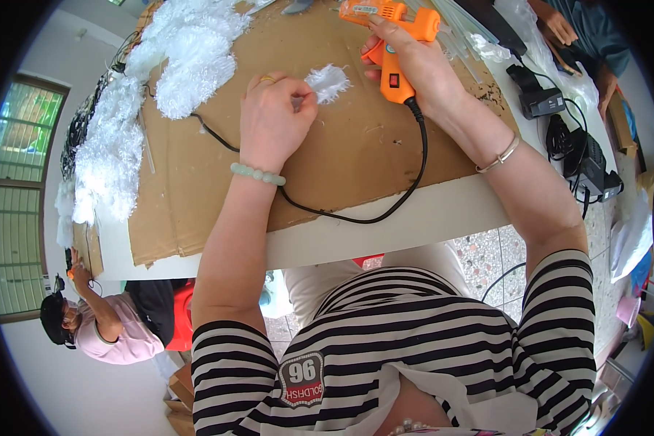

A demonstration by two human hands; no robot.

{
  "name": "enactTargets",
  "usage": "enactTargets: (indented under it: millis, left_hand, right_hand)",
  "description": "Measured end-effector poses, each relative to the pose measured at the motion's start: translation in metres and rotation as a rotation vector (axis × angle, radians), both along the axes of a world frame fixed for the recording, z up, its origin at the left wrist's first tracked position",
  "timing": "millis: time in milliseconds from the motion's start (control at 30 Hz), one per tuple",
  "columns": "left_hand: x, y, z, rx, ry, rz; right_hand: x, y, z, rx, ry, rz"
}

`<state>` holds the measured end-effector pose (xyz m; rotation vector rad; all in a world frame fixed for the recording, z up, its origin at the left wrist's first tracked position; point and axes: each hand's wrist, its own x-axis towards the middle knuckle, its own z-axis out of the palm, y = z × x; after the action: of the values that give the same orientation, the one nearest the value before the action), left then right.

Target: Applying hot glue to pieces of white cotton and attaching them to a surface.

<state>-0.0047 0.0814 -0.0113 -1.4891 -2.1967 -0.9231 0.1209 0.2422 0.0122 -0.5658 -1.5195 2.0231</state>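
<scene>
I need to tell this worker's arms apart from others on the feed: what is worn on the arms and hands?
Both forearms are bare; short black-and-white striped sleeves end above the elbows. The left hand has a gold-coloured ring on one finger and a pale green bead bracelet at the wrist. The right hand has a thin silver-coloured bangle at the wrist. No gloves.

The right hand [414,65] covered most of the orange glue gun's [392,43] handle, so its grip on the trigger could not be read. The left hand [272,116] hid part of the white feathery tuft [330,81]. At the bench's far edge, small tools were cut off by the picture's rim.
</scene>
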Motion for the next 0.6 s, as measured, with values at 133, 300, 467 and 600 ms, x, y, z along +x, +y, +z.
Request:
enactTargets:
  millis: [133, 300, 467, 600]
  left_hand:
    - [-0.002, 0.001, -0.001, -0.098, 0.076, 0.054]
    - [-0.001, -0.002, 0.002, -0.078, 0.019, 0.098]
    - [-0.01, -0.006, 0.013, -0.152, 0.143, 0.013]
    - [-0.015, -0.005, 0.029, -0.271, -0.418, 0.124]
  right_hand:
    - [0.001, 0.002, -0.004, 0.006, 0.019, 0.033]
    - [0.0, 0.002, -0.007, -0.014, 0.015, 0.039]
    - [0.001, 0.005, -0.009, -0.035, 0.018, 0.059]
    - [0.002, 0.005, -0.008, -0.056, -0.024, 0.09]
